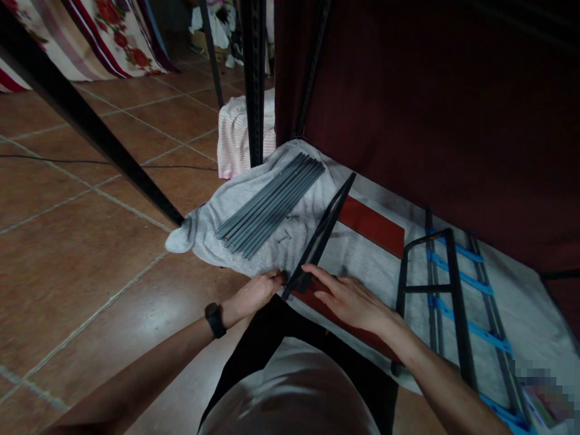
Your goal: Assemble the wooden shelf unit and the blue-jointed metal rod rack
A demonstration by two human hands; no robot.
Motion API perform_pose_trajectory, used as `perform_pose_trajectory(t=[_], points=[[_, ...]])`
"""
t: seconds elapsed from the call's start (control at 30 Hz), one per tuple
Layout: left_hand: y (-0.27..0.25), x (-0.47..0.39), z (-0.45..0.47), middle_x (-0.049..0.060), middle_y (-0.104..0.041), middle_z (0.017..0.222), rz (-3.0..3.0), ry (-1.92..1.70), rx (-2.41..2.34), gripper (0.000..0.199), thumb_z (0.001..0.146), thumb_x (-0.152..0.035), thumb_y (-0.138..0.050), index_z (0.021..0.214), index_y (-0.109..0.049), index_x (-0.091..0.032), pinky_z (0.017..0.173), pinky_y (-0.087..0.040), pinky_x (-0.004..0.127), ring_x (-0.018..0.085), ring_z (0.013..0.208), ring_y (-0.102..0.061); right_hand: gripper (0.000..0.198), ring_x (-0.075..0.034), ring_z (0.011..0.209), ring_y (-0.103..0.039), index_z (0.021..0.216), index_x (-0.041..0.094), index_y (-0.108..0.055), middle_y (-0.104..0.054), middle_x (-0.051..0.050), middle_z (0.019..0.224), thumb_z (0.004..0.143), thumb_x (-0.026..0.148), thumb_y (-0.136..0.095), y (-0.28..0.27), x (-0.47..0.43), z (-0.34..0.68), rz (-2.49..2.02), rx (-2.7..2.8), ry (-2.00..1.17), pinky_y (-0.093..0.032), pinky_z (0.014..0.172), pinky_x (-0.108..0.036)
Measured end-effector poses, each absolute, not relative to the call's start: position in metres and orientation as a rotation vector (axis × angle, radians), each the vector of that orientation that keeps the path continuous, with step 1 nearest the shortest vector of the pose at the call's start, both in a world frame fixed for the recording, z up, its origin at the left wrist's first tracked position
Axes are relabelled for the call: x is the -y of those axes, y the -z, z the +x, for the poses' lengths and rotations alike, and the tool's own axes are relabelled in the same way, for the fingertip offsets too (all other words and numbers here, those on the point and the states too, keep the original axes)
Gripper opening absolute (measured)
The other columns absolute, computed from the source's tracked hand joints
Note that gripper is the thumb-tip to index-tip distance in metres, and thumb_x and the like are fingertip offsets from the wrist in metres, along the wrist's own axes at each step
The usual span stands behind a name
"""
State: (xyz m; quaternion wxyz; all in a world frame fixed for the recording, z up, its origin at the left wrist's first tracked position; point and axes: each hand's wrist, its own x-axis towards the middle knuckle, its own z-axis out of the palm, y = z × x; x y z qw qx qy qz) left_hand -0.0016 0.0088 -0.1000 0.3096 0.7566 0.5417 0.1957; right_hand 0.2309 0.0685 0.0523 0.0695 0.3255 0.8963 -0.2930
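A pair of long black metal bars (328, 220), meeting at the far tip, slants over a grey cloth (357, 257) in front of me. Close to their near end, my left hand (258, 295) has its fingers pinched together; what is between the fingertips is hidden. My right hand (351, 300) reaches in from the other side, index finger stretched out onto the bars and thumb apart. Beyond my left hand lies a bundle of grey metal rods (272, 202), with a few small screws (284, 235) beside it. Red panels (371, 225) lie partly beneath the bars.
A black tubular frame (458, 302) and rails with blue crosspieces (471, 329) lie to the right. Black uprights (254, 84) and a slanting black post (95, 118) stand around the cloth. A dark red curtain (421, 109) hangs behind; a cable (67, 161) crosses the tiled floor.
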Motion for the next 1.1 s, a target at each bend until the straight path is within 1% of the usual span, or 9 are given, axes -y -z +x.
perform_pose_trajectory(t=[0.1,0.2,0.33,0.53,0.63,0.77,0.9,1.03,1.1], points=[[0.098,-0.010,0.001,0.007,-0.065,0.090,2.001,-0.481,-1.434,0.020,0.098,-0.024,-0.040,0.095,-0.059,-0.016,0.069,-0.047,0.028,0.016,0.074,-0.062,0.060,-0.022,0.108,-0.069,0.154,0.033,-0.027,-0.068,-0.002,0.129,0.097,0.023,-0.043,-0.052,-0.069,0.231,0.983,-2.721,0.863,-0.052,0.087,-0.031],[0.096,-0.011,0.000,0.005,-0.067,0.087,1.930,-0.521,-1.408,0.016,0.097,-0.022,-0.043,0.101,-0.058,-0.017,0.067,-0.045,0.027,0.017,0.074,-0.063,0.060,-0.023,0.107,-0.070,0.154,0.033,-0.026,-0.068,-0.003,0.128,0.097,0.024,-0.044,-0.052,-0.068,0.232,0.974,-2.734,0.841,-0.052,0.086,-0.031],[0.099,-0.012,-0.006,0.004,-0.070,0.093,1.805,-0.622,-1.297,0.015,0.094,-0.023,-0.052,0.103,-0.063,-0.018,0.072,-0.047,0.025,0.016,0.082,-0.066,0.060,-0.023,0.104,-0.071,0.154,0.033,-0.026,-0.071,-0.002,0.122,0.097,0.025,-0.044,-0.053,-0.068,0.233,0.982,-2.732,0.834,-0.052,0.083,-0.031],[0.109,-0.012,-0.004,0.005,-0.069,0.088,1.874,-0.645,-1.363,0.021,0.095,-0.019,-0.044,0.093,-0.065,-0.018,0.072,-0.048,0.027,0.017,0.078,-0.064,0.061,-0.023,0.106,-0.070,0.154,0.033,-0.027,-0.070,-0.003,0.125,0.097,0.024,-0.044,-0.053,-0.068,0.232,0.981,-2.743,0.853,-0.052,0.083,-0.030],[0.109,-0.010,-0.002,0.006,-0.069,0.094,1.947,-0.644,-1.362,0.018,0.095,-0.020,-0.046,0.099,-0.064,-0.019,0.078,-0.049,0.030,0.019,0.086,-0.065,0.060,-0.022,0.106,-0.071,0.154,0.032,-0.027,-0.071,-0.003,0.124,0.097,0.024,-0.044,-0.051,-0.068,0.233,0.969,-2.753,0.853,-0.053,0.085,-0.030],[0.106,-0.009,-0.004,0.006,-0.071,0.104,1.890,-0.695,-1.311,0.022,0.096,-0.020,-0.047,0.109,-0.063,-0.020,0.084,-0.051,0.030,0.018,0.093,-0.067,0.059,-0.022,0.108,-0.070,0.153,0.031,-0.029,-0.066,-0.003,0.132,0.097,0.025,-0.045,-0.049,-0.068,0.233,0.942,-2.785,0.841,-0.052,0.088,-0.031],[0.106,-0.011,-0.003,0.006,-0.071,0.102,1.897,-0.711,-1.316,0.023,0.096,-0.017,-0.045,0.110,-0.063,-0.019,0.082,-0.051,0.029,0.018,0.092,-0.068,0.058,-0.024,0.103,-0.072,0.154,0.030,-0.028,-0.068,-0.005,0.129,0.098,0.028,-0.044,-0.048,-0.068,0.232,0.941,-2.790,0.815,-0.053,0.084,-0.031],[0.109,-0.014,0.001,0.008,-0.070,0.102,2.048,-0.725,-1.371,0.021,0.094,-0.015,-0.047,0.109,-0.062,-0.018,0.091,-0.049,0.038,0.022,0.098,-0.065,0.059,-0.024,0.104,-0.071,0.154,0.030,-0.028,-0.068,-0.006,0.129,0.098,0.026,-0.045,-0.045,-0.068,0.231,0.904,-2.812,0.803,-0.053,0.085,-0.032],[0.109,-0.014,0.002,0.008,-0.069,0.101,2.048,-0.729,-1.369,0.021,0.092,-0.012,-0.047,0.108,-0.061,-0.018,0.091,-0.049,0.038,0.022,0.098,-0.064,0.058,-0.023,0.103,-0.071,0.154,0.030,-0.028,-0.068,-0.005,0.130,0.098,0.026,-0.044,-0.045,-0.068,0.231,0.891,-2.814,0.808,-0.053,0.085,-0.031]])
